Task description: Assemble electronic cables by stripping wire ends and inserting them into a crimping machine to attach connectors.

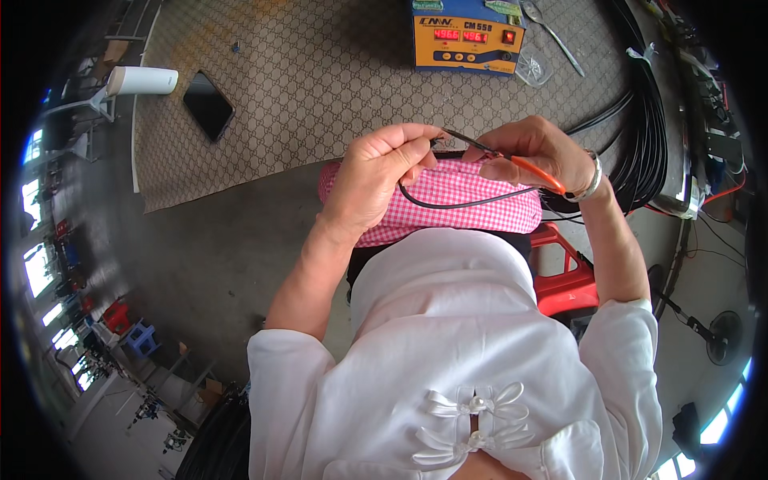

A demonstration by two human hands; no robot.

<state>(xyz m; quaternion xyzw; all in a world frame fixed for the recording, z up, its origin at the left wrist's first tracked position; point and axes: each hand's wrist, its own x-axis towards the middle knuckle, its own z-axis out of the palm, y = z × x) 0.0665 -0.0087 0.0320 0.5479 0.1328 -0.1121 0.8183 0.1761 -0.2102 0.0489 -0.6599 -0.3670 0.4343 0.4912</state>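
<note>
Over my lap, near the table's front edge, my left hand (384, 168) pinches the end of a black cable (456, 205) between thumb and fingers. The cable loops down from it and curves across to the right. My right hand (544, 156) is closed round what look like orange-handled pliers (538, 173). Their slim dark tip points left and reaches the cable end at my left fingertips; whether it grips a wire is too small to tell. A pink checked cloth (472, 210) lies across my lap under both hands.
On the patterned table cover (296, 104) stand a blue and yellow box with red displays (468, 36), a phone (209, 106) and a white cup (144, 81). A spoon (554, 38) and small clear dish (534, 67) sit right of the box. A thick black cable bundle (644, 128) hangs at right, near a red stool (564, 276).
</note>
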